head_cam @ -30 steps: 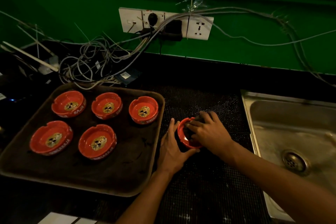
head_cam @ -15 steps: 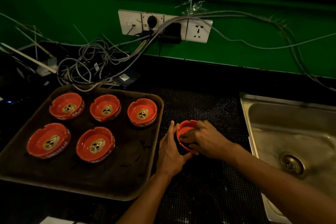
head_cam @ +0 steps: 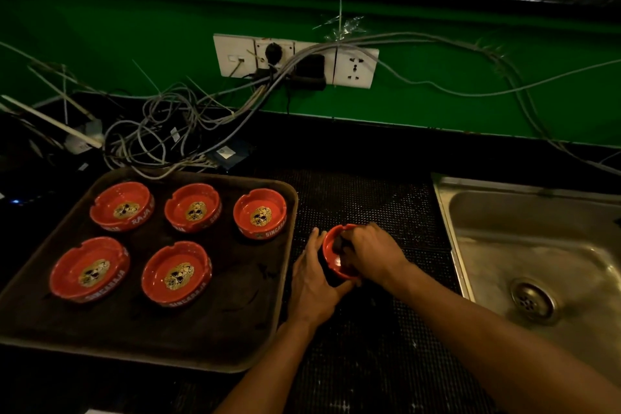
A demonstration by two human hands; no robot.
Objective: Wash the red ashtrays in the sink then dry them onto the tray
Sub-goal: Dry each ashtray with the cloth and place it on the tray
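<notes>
Sink (head_cam: 477, 212) sits at right, the tray (head_cam: 235, 339) at left carries five red ashtrays. Between them, on the black mat (head_cam: 363, 205), the sixth ashtray (head_cam: 331, 257): left hand (head_cam: 311, 282) cups its side to steady it, right hand (head_cam: 373, 254) curls over a dark cloth inside (drying, apparently).

I am reading white lettering on the outer walls of the red ashtrays on my tray (head_cam: 285, 279). The back-left ashtray (head_cam: 122, 206) is showing "RAJA". The back-right ashtray (head_cam: 260, 213) is showing "SINGARAJ" before the wall curves away. The front-left ashtray (head_cam: 89, 269) and the front-right ashtray (head_cam: 176, 273) are each showing "SINGARAJA". The back-middle ashtray (head_cam: 193, 207) is showing only blurred letters.
</notes>
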